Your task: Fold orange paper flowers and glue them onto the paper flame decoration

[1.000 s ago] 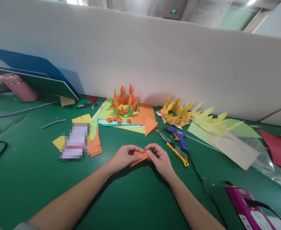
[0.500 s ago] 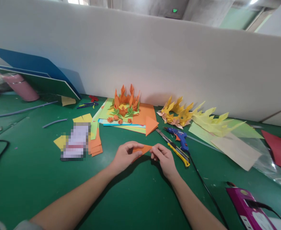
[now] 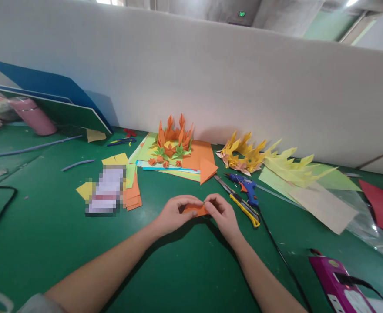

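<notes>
Both of my hands meet at the middle of the green table (image 3: 178, 269). Between them is a small folded orange paper (image 3: 195, 210). My left hand (image 3: 175, 214) curls its fingers over the paper's left part. My right hand (image 3: 221, 214) pinches the paper's right end with thumb and fingers. Most of the paper is hidden under the fingers. Just beyond my hands lies a loose orange paper triangle (image 3: 207, 169).
A yellow utility knife (image 3: 242, 204) and a blue glue gun (image 3: 246, 188) with a black cord lie right of my hands. Orange (image 3: 173, 138) and yellow (image 3: 243, 153) paper flower models, paper stacks (image 3: 131, 193), a purple box (image 3: 337, 282) and a white partition (image 3: 211, 74) surround the spot.
The orange paper went from an open flat triangle to a smaller folded piece, now nearly covered by both hands. My hands have drawn closer together.
</notes>
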`<state>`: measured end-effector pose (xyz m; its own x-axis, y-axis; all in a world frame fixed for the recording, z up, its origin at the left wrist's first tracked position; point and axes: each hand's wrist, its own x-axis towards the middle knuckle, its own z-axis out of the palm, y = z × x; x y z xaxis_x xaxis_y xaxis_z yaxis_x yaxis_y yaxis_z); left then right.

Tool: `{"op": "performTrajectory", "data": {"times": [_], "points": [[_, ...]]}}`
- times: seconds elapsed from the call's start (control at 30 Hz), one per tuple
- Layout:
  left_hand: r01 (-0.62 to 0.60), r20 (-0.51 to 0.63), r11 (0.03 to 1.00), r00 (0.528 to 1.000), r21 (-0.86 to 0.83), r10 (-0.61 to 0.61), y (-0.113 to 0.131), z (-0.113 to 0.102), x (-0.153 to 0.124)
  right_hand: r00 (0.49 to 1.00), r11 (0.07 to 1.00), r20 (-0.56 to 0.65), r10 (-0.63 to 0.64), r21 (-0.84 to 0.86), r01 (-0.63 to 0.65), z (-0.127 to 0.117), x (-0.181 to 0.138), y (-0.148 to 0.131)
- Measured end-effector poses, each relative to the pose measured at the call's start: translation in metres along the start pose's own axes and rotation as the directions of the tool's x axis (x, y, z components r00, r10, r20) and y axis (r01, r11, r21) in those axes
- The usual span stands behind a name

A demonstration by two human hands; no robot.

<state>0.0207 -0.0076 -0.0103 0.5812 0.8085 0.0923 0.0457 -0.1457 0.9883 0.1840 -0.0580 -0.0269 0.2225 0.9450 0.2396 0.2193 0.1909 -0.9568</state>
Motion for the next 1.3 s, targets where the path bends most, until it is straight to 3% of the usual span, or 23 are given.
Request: {"op": "performTrajectory", "data": {"times": [0.13, 0.37, 0.47, 0.63, 0.7, 0.8, 0.93, 1.13, 1.3], "points": [[-0.006, 0.014, 1.000, 1.000, 0.010, 0.006, 0.001, 0.000, 0.000, 0.997, 0.991, 0.042, -0.063, -0.116, 0.067, 0.000, -0.001, -0.003], [0.017, -0.028, 0.999, 0.999, -0.042, -0.018, 0.002, 0.000, 0.002, 0.996, 0.986, 0.061, -0.061, -0.151, 0.070, 0.002, -0.001, -0.006], [0.084, -0.095, 0.991, 0.991, -0.103, -0.094, 0.000, -0.001, 0.003, 0.998, 0.991, 0.043, -0.042, -0.128, 0.048, 0.001, -0.001, -0.003], [0.212, -0.226, 0.944, 0.936, -0.253, -0.271, -0.001, -0.011, 0.007, 0.998, 1.000, -0.055, 0.014, 0.004, -0.014, -0.004, 0.001, 0.001], [0.233, -0.213, 0.922, 0.928, -0.311, -0.306, 0.000, -0.012, 0.007, 0.998, 0.999, -0.048, 0.030, 0.039, -0.028, -0.004, 0.001, 0.000], [0.239, -0.173, 0.896, 0.931, -0.373, -0.321, -0.001, -0.009, 0.007, 0.997, 0.997, 0.061, 0.057, 0.057, -0.060, 0.001, 0.000, -0.002], [0.237, -0.082, 0.880, 0.952, -0.411, -0.295, -0.001, -0.001, 0.005, 0.984, 0.997, 0.166, 0.064, -0.045, -0.058, 0.006, -0.002, 0.000], [0.208, -0.027, 0.912, 0.972, -0.354, -0.232, 0.002, 0.001, 0.003, 0.990, 0.995, 0.114, 0.086, -0.060, -0.079, 0.005, -0.003, 0.003], [0.170, -0.015, 0.918, 0.982, -0.360, -0.187, -0.001, 0.003, 0.002, 0.999, 0.997, 0.018, 0.027, -0.072, -0.025, 0.005, -0.002, -0.002]]}}
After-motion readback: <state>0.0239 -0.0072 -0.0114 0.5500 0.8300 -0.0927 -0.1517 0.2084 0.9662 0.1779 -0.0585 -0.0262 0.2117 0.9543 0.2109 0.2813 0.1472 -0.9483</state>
